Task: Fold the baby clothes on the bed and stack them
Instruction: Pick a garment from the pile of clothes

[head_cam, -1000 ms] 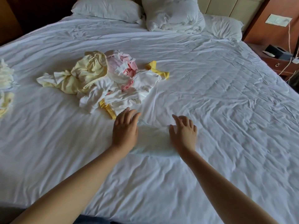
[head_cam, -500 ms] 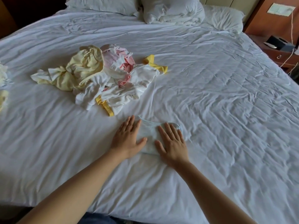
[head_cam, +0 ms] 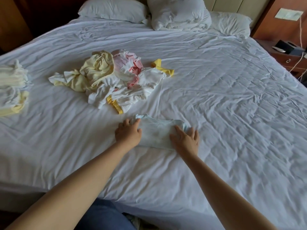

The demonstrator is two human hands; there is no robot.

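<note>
Pale blue baby top [head_cam: 156, 132] lay folded near front edge of bed [head_cam: 232, 113]. Left hand [head_cam: 128, 135] pinched its far left corner; right hand [head_cam: 186, 140] pressed flat. Looked soft, light, floppy; best held by both sides

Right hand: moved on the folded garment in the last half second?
Yes. The right hand slid rightward, from the middle of the folded garment to its right end, away from the unfolded pile.

White pillows [head_cam: 114, 10] at far end — wooden nightstand [head_cam: 289, 61] right, dark box [head_cam: 287, 47] atop.
</note>
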